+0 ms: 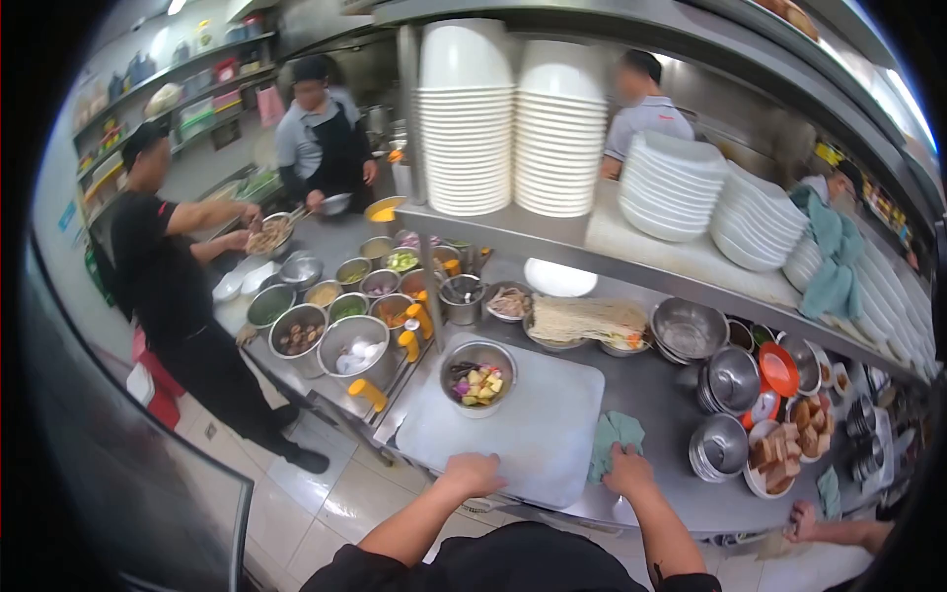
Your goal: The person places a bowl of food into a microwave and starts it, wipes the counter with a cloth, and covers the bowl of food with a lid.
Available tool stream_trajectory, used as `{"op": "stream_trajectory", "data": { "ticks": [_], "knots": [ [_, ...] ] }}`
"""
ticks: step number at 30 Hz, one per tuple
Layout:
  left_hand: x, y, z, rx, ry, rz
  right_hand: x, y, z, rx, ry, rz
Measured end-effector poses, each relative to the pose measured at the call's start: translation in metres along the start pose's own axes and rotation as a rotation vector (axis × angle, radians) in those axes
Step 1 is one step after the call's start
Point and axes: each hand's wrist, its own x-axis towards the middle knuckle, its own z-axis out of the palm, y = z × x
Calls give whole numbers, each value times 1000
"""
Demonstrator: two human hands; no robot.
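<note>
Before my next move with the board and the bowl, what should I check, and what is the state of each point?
1. Bowl upright on the board: ok.
2. Left hand at the board's near edge: ok.
3. Green cloth put aside: not ok, right hand is on it.
4. Board steady against slipping: cannot tell.
5. Co-worker's hand away from the board: ok.

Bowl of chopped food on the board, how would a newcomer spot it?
On the steel counter lies a big pale board. The steel bowl stands toward its far edge. Unlike the bowls off the board, it stands alone there, holding purple and yellow chunks.
</note>
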Motion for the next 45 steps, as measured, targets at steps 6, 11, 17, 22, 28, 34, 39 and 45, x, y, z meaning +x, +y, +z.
{"op": "stream_trajectory", "data": {
  "ticks": [6,11,17,22,28,34,39,45],
  "knots": [
    [5,-5,8,-25,39,11,-3,-2,-9,-13,-32,-30],
    [3,-8,10,-62,59,24,3,0,-2,-71,-37,-12],
    [-6,0,-3,-83,11,-30,1,-3,-8,-82,-73,7],
    [-6,1,-4,-74,3,-31,-2,-6,-12,-85,-76,18],
    [-1,-3,3,-64,26,6,0,-1,-5,-75,-41,-1],
    [-3,-3,1,-43,40,-15,-2,2,-3,0,-8,-38],
    [3,-3,6,57,50,9,10,5,9,42,-48,-19],
    [-2,7,-1,118,72,-7,1,1,7,102,94,-8]
  ]
}}
